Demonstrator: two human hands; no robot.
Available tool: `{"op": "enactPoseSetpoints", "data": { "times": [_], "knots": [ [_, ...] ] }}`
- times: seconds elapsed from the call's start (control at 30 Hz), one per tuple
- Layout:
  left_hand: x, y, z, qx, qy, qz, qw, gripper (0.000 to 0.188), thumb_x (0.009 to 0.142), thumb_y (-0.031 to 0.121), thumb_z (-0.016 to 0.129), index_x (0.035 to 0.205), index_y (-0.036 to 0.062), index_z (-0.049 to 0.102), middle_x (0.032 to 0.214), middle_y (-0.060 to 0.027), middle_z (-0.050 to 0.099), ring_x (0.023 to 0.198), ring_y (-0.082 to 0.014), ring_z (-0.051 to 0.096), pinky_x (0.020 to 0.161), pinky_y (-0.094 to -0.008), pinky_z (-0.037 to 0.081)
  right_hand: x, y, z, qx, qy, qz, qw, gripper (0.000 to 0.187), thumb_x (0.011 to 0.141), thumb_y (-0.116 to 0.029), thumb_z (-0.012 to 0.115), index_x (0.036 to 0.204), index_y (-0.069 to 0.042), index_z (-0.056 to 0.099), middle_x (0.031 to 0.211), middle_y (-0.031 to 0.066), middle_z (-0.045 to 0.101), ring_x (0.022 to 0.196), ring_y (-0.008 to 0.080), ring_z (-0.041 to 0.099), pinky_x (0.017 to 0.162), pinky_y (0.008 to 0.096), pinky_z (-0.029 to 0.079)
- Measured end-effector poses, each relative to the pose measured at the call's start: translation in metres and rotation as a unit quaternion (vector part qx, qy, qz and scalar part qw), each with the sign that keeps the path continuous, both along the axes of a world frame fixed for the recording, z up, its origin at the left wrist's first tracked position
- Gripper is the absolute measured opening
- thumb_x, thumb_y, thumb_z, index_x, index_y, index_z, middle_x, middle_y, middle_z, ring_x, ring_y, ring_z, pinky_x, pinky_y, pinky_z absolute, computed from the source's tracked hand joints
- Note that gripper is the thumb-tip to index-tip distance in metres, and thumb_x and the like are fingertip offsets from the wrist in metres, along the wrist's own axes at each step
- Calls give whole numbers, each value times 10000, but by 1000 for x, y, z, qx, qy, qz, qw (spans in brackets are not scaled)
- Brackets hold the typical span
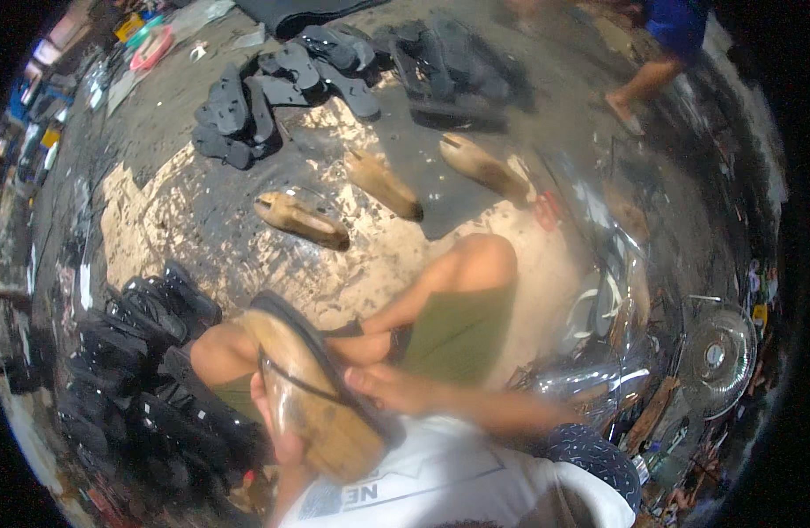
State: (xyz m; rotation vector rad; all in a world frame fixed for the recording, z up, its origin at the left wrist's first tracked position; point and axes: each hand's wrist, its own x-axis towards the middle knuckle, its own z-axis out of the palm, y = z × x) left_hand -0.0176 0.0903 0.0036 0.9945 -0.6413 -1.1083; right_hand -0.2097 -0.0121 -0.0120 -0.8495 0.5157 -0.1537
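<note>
- Wooden shoe form (321,400) with a black strap (312,339) stretched over it sits in your lap, above your knees.
- Your left hand (277,431) grips the form from beneath, fingers closed around it.
- Your right hand (383,383) pinches the strap at the form's right edge.
- Three more wooden forms (301,218) lie on the floor (202,220) ahead, black soles (246,110) piled beyond them.
- A fan (713,356) stands at far right.

Four wooden shoe lasts (301,220), one fan (715,356)
</note>
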Motion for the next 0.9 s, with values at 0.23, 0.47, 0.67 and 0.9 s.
{"op": "enactPoseSetpoints", "data": {
  "times": [0.23, 0.47, 0.67, 0.9],
  "knots": [
    [-2, -3, 39, 4, 227, -8, 974, 486, 1050, 410, 494, 1444, 126, 524, 1385, -103, 599, 1284, -255, 552, 1108, -438, 431, 9, 34, 0, 320, -65, -113, 938, 268, 1044, -420, 584, 910, -190, 554, 704, -127, 364, 580, 10, 309, 510, 204, 256],
    [68, 26, 32, -110, 483, 7, 869, 799, 850, 375, 785, 1489, 108, 388, 1350, -119, 527, 1252, -219, 499, 1093, -368, 391, -36, -16, 10, 69, -97, -153, 981, 404, 1094, -441, 465, 873, -104, 502, 726, -34, 442, 601, 66, 399, 562, 239, 368],
    [-23, -8, 62, -34, 70, 105, 991, 1202, 675, 297, 927, 1570, 191, 133, 1561, -181, 294, 1457, -311, 324, 1223, -460, 266, 24, -16, 12, -41, -53, 72, 995, 607, 1060, -642, 374, 983, -90, 614, 737, -79, 488, 657, 36, 446, 580, 212, 358],
    [-11, -8, 70, 103, -27, 68, 992, 1153, 676, 337, 902, 1565, 103, 206, 1557, -154, 358, 1447, -306, 364, 1226, -445, 275, 16, 24, 3, 245, -38, -19, 969, 423, 1054, -495, 540, 1198, -112, 646, 976, -63, 579, 852, 51, 515, 735, 228, 406]
  ]
}}
